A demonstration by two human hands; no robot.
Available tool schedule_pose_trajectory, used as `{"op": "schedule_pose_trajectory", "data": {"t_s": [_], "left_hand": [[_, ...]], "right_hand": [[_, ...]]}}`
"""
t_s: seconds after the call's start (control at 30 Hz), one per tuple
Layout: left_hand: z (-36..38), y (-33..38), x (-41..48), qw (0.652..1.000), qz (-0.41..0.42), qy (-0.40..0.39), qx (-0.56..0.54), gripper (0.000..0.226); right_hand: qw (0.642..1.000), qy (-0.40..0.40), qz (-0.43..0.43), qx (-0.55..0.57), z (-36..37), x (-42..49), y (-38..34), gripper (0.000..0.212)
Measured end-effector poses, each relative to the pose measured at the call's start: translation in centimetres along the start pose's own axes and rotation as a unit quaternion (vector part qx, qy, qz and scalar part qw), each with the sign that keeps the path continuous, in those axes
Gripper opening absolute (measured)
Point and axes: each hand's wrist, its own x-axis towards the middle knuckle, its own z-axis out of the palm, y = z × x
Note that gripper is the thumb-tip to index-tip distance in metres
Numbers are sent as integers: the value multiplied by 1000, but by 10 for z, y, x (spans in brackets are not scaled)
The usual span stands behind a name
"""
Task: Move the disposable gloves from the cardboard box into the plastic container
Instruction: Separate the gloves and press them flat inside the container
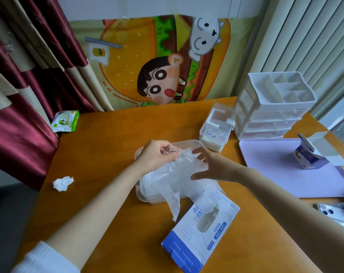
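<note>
Item: thin clear plastic disposable gloves (177, 174), bunched over clear rectangular plastic container (145, 196), 1 tail trailing across its near rim toward white-and-blue cardboard box (198, 233). Far end pinched by left hand (157, 156); right hand (212, 164), fingers spread, flanks the bundle's right side.

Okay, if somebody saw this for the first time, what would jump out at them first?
Probably the bright cartoon burger cloth on the back wall. Next, mid-table, the left hand pinches a wad of clear gloves over the plastic container, with the right hand spread against them. The blue and white cardboard box lies nearest the camera.
</note>
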Motion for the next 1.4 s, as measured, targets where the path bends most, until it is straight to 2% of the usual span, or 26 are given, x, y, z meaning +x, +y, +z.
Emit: {"op": "schedule_pose_trajectory", "data": {"t_s": [0.03,0.17,0.23,0.33,0.43,0.53,0.6,0.7,0.87,0.97,1.1,1.13,1.2,1.23,1.3,1.37,1.4], "left_hand": [[-2,-1,3,1000,1,-5,12,23],[-11,-2,14,999,-14,-27,43,32],[-20,0,21,998,-12,-12,64,28],[-35,9,32,993,36,74,82,12],[-44,25,30,970,130,200,39,9],[-43,25,16,949,210,229,47,16],[-37,8,7,950,217,211,77,19],[-27,-28,-6,959,179,155,156,18],[-8,-65,-17,936,127,-1,327,14],[2,-77,-13,907,66,-87,407,27],[14,-83,-3,841,2,-197,504,41],[16,-80,-1,838,-11,-214,502,43],[17,-72,1,869,-41,-213,444,52],[17,-68,2,896,-60,-190,398,56],[16,-63,4,940,-69,-97,320,55],[22,-66,9,954,-63,-23,292,46],[28,-69,11,951,-58,-21,303,44]], "right_hand": [[1000,12,-5,-7,1,4,-1,67],[996,89,-10,-21,0,21,-6,23],[994,109,2,-28,-10,29,-9,16],[977,208,-15,-36,-30,39,-18,14],[927,365,-91,-14,-45,40,-34,11],[895,418,-154,-29,-41,36,-39,7],[899,393,-181,-58,-31,33,-30,6],[925,299,-209,-103,-7,33,-9,11],[969,119,-166,-139,36,46,14,21],[992,29,-95,-82,53,55,14,25],[992,-96,-40,-74,67,60,11,30],[988,-139,-27,-64,67,60,10,32],[981,-195,1,-14,61,62,6,37],[983,-182,10,24,58,63,4,36],[996,-61,-1,68,54,67,2,26],[998,51,-34,28,59,73,3,20],[997,63,-46,1,62,76,4,21]]}}
